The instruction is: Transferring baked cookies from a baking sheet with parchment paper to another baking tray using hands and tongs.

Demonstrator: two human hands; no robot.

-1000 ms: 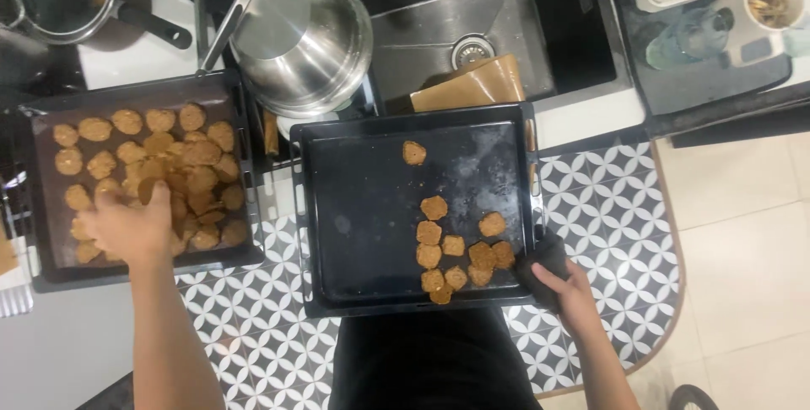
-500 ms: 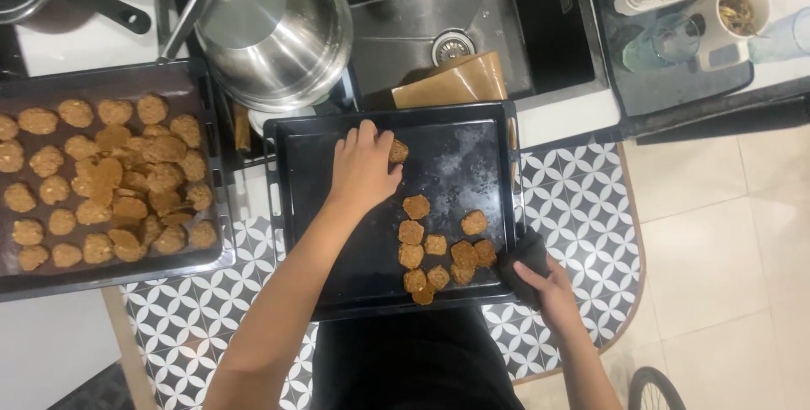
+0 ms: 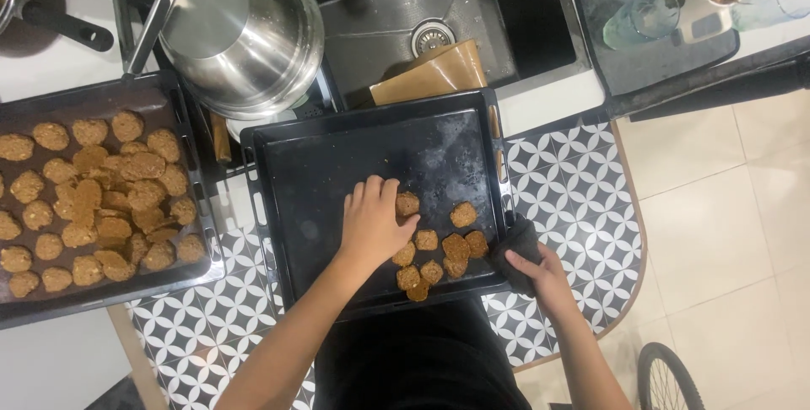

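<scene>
1. The left hand [image 3: 371, 224] lies flat, fingers loose, touching a cookie [image 3: 407, 203]; nothing gripped.
2. The right hand [image 3: 540, 275] is closed on a cloth [image 3: 516, 245] at the tray [image 3: 337, 165] edge.
3. A few cookies left beside the grip; most fill the second tray [image 3: 160, 94].

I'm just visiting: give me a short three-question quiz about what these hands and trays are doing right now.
1. True or false: the left hand rests on the cookies in the black tray.
2. What does the right hand grip the tray's edge with?
3. Which tray holds more cookies: A, the black tray; B, the side tray?

Key: 1 true. 2 a dark cloth. 3 B.
</scene>
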